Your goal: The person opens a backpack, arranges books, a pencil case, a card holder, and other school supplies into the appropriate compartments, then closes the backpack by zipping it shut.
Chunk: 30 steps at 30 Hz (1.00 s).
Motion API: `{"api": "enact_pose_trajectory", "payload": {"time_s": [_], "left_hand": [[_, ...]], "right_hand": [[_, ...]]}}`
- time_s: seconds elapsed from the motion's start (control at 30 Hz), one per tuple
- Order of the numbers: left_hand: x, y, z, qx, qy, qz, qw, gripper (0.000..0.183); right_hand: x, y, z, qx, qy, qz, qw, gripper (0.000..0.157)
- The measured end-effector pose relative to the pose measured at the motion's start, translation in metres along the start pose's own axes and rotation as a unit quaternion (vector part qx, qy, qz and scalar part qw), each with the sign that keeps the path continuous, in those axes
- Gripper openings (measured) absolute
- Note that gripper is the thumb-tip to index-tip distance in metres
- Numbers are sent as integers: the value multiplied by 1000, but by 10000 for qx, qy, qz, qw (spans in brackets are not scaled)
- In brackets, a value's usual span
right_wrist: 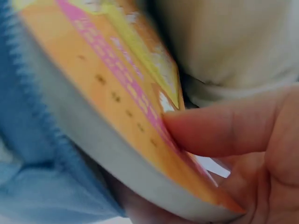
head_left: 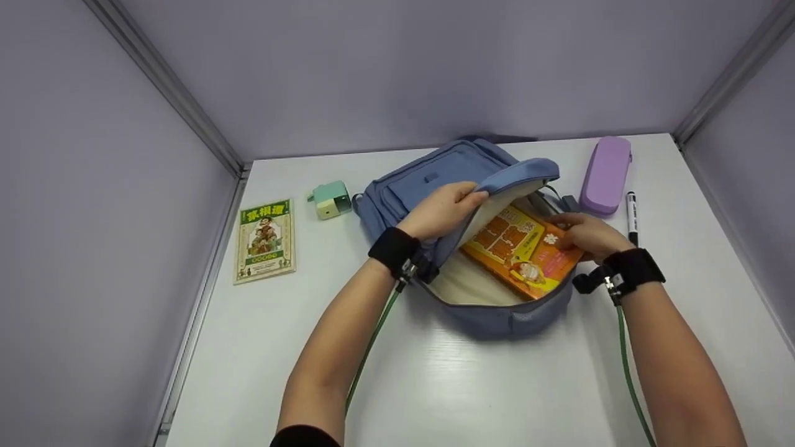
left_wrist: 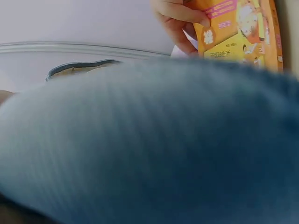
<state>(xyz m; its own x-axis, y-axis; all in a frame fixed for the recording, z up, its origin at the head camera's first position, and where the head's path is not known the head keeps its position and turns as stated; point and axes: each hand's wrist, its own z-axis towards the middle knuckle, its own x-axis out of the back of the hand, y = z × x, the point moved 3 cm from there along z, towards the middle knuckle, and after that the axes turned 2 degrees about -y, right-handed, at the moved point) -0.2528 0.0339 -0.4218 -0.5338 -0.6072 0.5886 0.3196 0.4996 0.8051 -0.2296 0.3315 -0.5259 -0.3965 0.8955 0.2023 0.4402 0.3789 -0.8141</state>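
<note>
The orange book point(head_left: 518, 248) is being held half inside the blue backpack point(head_left: 459, 180), pinched at its edge by the right hand point(head_left: 587, 236); the flap is being gripped and lifted by the left hand point(head_left: 444, 208) so the mouth is being kept wide. Left lying on the table point(head_left: 435, 385) are a green book point(head_left: 265, 240), a sharpener point(head_left: 331, 199), a purple case point(head_left: 605, 174) and a marker point(head_left: 631, 214)

Orange book point(head_left: 518, 248) fills the backpack point(head_left: 435, 180) mouth; table point(head_left: 472, 391) in front lies bare.

Bag point(head_left: 435, 180) blue, cream lining. Book point(head_left: 518, 248) orange with yellow panel. Case point(head_left: 605, 174) lilac. Second book point(head_left: 264, 241) green-bordered. Desk point(head_left: 472, 385) white.
</note>
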Motion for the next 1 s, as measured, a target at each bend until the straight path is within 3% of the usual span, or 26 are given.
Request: {"api": "enact_pose_trajectory", "payload": {"time_s": [0.2,0.27,0.57,0.73,1.0], "left_hand": [[-3,3,0,-106,-106,-54,9999,37],[-5,3,0,-120,-116,-32,9999,37],[-8,1,0,-138,-80,211,9997,34],[-8,0,1,-127,-132,267,9995,33],[-3,-1,0,-179,-62,159,9997,33]], "right_hand": [[13,7,0,-115,-285,1316,9908,71],[13,7,1,-151,-239,1532,9878,71],[-14,-10,12,193,120,1104,9936,74],[-15,-10,8,171,163,576,9981,73],[-6,-10,-1,268,-545,1426,9879,67]]}}
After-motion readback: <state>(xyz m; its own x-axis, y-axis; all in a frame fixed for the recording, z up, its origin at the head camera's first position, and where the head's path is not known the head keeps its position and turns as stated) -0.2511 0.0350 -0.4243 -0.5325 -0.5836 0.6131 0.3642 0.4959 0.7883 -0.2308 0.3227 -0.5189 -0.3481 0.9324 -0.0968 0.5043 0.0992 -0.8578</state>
